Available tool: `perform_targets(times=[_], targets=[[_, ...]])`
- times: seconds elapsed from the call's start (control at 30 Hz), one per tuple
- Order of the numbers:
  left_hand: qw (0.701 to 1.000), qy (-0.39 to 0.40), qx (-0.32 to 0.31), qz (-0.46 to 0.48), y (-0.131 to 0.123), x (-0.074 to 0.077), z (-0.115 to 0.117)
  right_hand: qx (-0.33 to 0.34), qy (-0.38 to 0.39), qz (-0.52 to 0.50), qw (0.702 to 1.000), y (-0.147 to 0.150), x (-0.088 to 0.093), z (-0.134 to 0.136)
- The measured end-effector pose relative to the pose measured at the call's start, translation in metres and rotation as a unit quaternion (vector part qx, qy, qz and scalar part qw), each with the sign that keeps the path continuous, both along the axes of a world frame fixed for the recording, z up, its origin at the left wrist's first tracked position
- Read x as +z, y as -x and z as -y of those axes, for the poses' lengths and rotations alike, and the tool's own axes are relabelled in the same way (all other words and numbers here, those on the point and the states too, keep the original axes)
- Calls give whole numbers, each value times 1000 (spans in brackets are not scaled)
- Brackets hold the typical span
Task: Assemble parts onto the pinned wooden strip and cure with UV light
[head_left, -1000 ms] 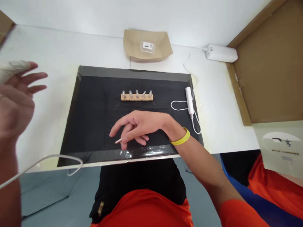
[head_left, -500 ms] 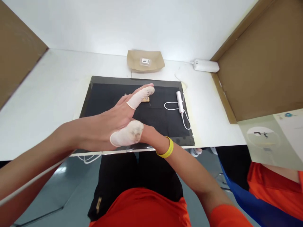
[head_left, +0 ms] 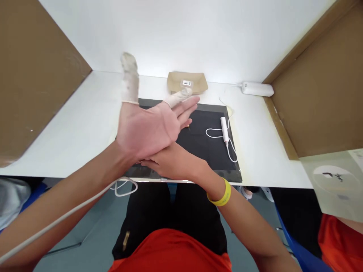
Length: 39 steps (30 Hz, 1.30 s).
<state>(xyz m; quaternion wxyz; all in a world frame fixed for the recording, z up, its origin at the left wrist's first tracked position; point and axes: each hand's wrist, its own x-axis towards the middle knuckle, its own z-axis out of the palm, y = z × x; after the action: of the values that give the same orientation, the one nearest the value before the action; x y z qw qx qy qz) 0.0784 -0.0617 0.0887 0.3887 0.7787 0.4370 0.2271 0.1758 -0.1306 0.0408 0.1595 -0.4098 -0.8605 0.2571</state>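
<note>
Your left hand point(head_left: 147, 130) wears white finger cots point(head_left: 130, 81); your right wrist wears a yellow band point(head_left: 219, 192). The mat point(head_left: 210, 145) is black, the tray point(head_left: 187, 83) brown.

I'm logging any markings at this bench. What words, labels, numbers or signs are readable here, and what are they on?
No text here can be read.
Small white label in the brown paper tray: dark print, too small to read.
White sheet at the right edge: a dark mark in a pale circle with a line beneath, too blurred to read.
Yellow wristband: no print visible.
</note>
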Motion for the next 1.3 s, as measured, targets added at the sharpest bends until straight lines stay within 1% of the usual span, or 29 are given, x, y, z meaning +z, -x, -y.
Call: perform_targets(times=[0.07,0.1,0.13,0.2,0.27,0.4,0.43,0.5,0.57,0.6,0.67,0.73,0.77,0.8,0.83,0.87,0.93,1.03,1.1,1.17,1.23,1.27,1.3], targets=[[991,78,-81,72,3,5,4,13,14,-26,999,1,-1,1],[983,108,-109,96,4,6,5,17,25,-35,999,2,-1,1],[979,125,-118,107,4,6,6,20,34,-40,998,2,-1,2],[979,142,-108,102,5,3,5,29,51,-43,997,1,0,2],[983,142,-86,81,4,-2,4,41,75,-47,995,0,1,2],[991,118,-55,7,-1,-9,4,64,158,-44,984,-1,3,1],[990,128,-55,1,-2,-10,4,70,186,-41,979,-2,4,1],[981,183,-58,17,-5,-10,6,91,258,-41,961,-2,7,0],[958,269,-64,77,-8,-9,7,113,328,-40,937,-4,9,-2],[939,313,-75,124,-9,-9,8,123,355,-39,926,-5,11,-4],[885,388,-109,234,-12,-11,10,149,401,-37,903,-8,11,-9],[826,441,-137,323,-14,-15,12,188,452,-32,871,-12,9,-15],[803,461,-142,350,-16,-17,13,208,477,-29,853,-13,7,-17],[786,478,-140,366,-18,-19,14,226,497,-27,837,-13,4,-18],[776,489,-133,374,-21,-21,15,243,511,-25,824,-12,2,-19],[772,494,-125,378,-23,-22,16,260,521,-23,813,-11,-1,-20],[776,493,-114,376,-30,-23,18,301,532,-17,792,-4,-7,-19],[803,463,-124,354,-39,-22,20,377,536,-23,755,9,-12,-18],[822,432,-140,344,-42,-21,20,429,543,-39,721,17,-12,-22],[832,406,-159,343,-42,-22,18,488,556,-47,671,24,-10,-29],[835,394,-180,338,-40,-24,16,553,566,-50,610,29,-9,-33],[836,393,-190,333,-39,-26,14,588,564,-55,577,32,-10,-33],[835,395,-195,330,-39,-29,13,617,558,-71,551,35,-12,-30]])
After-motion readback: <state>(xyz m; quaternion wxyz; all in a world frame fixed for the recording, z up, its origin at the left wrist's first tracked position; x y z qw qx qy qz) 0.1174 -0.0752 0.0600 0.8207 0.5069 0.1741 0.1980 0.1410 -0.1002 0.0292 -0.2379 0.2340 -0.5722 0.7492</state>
